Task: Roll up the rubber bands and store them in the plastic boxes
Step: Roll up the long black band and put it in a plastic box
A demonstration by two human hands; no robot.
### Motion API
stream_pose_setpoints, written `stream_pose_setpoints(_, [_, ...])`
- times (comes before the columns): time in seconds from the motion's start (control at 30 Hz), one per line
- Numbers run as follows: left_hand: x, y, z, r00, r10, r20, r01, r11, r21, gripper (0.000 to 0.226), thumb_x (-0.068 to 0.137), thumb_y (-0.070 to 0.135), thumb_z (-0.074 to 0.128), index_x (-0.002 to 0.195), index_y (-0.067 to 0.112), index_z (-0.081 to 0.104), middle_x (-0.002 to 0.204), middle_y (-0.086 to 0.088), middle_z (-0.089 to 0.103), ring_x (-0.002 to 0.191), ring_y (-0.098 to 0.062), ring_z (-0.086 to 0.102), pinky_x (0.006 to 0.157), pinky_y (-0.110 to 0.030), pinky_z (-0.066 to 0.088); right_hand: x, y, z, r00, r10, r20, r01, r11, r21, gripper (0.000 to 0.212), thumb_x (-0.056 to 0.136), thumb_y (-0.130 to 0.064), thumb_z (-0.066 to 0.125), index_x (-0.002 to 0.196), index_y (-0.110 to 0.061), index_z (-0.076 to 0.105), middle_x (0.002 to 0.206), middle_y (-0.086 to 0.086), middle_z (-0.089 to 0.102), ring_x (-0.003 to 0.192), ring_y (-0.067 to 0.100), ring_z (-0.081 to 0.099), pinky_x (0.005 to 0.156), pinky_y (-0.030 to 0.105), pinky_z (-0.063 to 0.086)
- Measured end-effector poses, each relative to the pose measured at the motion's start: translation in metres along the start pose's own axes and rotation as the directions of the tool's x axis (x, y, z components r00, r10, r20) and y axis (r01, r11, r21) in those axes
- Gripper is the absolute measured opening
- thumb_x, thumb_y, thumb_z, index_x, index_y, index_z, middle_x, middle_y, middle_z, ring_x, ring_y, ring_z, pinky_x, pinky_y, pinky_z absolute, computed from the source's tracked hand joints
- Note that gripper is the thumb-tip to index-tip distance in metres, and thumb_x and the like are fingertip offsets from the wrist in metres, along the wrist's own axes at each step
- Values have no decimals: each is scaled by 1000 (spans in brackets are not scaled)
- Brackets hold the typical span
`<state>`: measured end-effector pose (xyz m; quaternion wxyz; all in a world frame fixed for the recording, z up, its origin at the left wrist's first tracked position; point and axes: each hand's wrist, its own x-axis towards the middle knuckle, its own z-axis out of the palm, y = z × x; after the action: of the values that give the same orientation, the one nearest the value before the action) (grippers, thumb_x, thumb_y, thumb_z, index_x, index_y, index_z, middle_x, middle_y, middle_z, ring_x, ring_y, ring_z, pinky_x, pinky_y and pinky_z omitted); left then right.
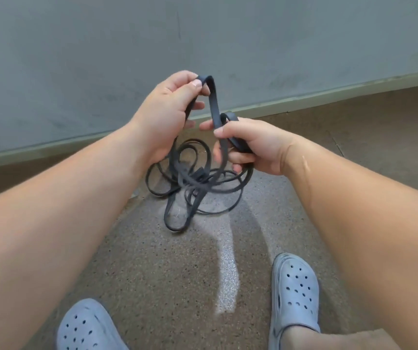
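Observation:
A long dark grey rubber band (214,104) runs between both hands at chest height. My left hand (167,114) pinches a fold of it between thumb and fingertips at the top. My right hand (248,145), lower and to the right, grips the band with curled fingers, a small loop sticking up above its knuckles. The rest of the band hangs down into a loose tangle of loops (195,188) lying on the speckled floor below the hands. No plastic box is in view.
A grey wall with a pale green skirting (303,99) runs across the back. My two feet in light blue perforated clogs (295,291) stand at the bottom on the speckled brown floor (152,274).

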<state>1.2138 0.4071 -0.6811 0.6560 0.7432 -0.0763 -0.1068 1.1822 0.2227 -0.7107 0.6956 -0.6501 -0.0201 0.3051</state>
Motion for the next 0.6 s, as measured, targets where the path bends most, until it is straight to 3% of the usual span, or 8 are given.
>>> stream_pose_setpoints(0.07, [-8,-4,3,998,-64,4,64,991,-121,18,95,41,51,90,26,61,113,-3,64,108,-34,64,98,-55,50,-8,-10,9,999,-33,7,34,997,-76,27,98,-20,59,124,-14,62,63,0,49,53,12,31,51,29,33])
stream_pose_setpoints(0.17, [-24,-11,11,974,-228,14,226,956,-185,54,81,71,45,109,28,62,126,-9,67,114,-31,65,99,-54,43,-16,-31,22,973,-103,-207,78,989,-127,7,99,-23,60,101,-18,64,56,-9,45,51,8,35,50,26,31])
stream_pose_setpoints(0.23, [-36,-19,14,951,-284,120,302,934,-188,71,78,77,41,120,23,56,123,-11,70,110,-28,67,93,-49,43,-21,-51,27,928,-114,-355,103,993,-48,9,101,-26,58,98,-17,60,57,-4,41,44,8,34,48,25,32])
stream_pose_setpoints(0.37, [-58,-12,12,899,-241,367,294,951,-96,69,78,66,58,123,13,53,98,-11,72,88,-25,67,95,-49,42,-40,-86,32,831,-101,-547,173,981,82,8,101,-25,56,98,-17,57,58,0,43,35,9,28,49,23,34])
stream_pose_setpoints(0.5, [-69,28,5,881,-153,448,180,983,-18,51,71,44,73,108,10,62,80,-3,55,74,-19,52,89,-53,48,-68,-99,31,762,-75,-643,165,983,81,8,100,-24,57,98,-16,58,56,0,43,33,9,28,49,22,36])
stream_pose_setpoints(0.6, [-81,54,2,865,-162,476,153,987,57,41,68,24,80,101,7,61,83,-10,50,69,-21,54,77,-46,56,-87,-105,35,746,-65,-663,185,976,112,11,99,-25,61,99,-13,60,58,1,47,38,10,27,48,23,41])
